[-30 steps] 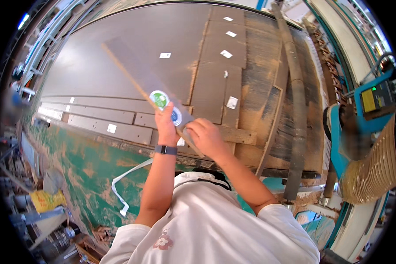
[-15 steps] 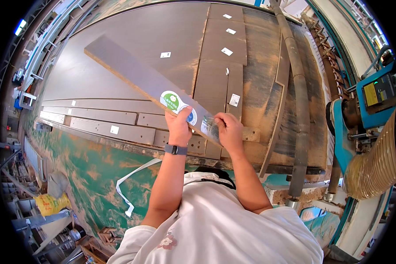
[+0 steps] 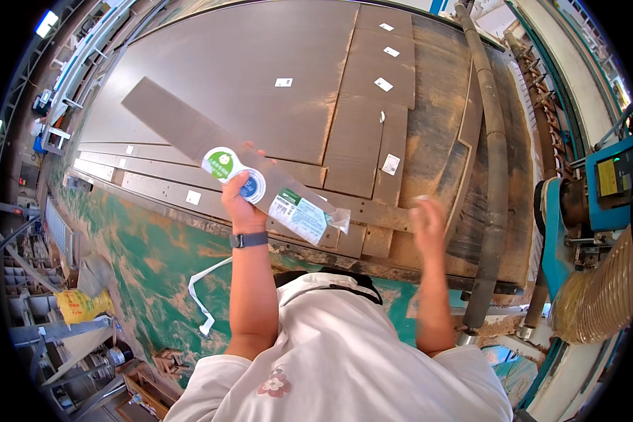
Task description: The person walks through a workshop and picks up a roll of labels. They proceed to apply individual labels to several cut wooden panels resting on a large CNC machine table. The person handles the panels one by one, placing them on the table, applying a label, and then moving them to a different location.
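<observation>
My left hand [image 3: 240,204] is wrapped around a long, narrow grey-brown board [image 3: 172,116], its thumb near the round stickers. The board is held tilted above the larger panels. A green-and-white round sticker [image 3: 220,163], a blue round sticker [image 3: 252,186] and a printed label [image 3: 299,214] sit along its nearer half. At the board's near end a piece of clear film [image 3: 340,220] sticks out, loose and crumpled. My right hand [image 3: 429,221] is raised apart from the board, off to the right. Motion smears its fingers, so I cannot make out whether they hold anything.
Large brown panels [image 3: 239,63] and cut strips with small white labels [image 3: 390,164] cover the table. Sawdust lies on the dark bed at right, beside a long grey pipe [image 3: 494,141]. A blue machine with a ribbed hose [image 3: 591,295] stands far right. A white strip [image 3: 198,299] hangs at front.
My right hand has let go of the board's near end and moved right. My left hand has shifted left with the board, turning its labelled face up. Loose film now shows at the end.
</observation>
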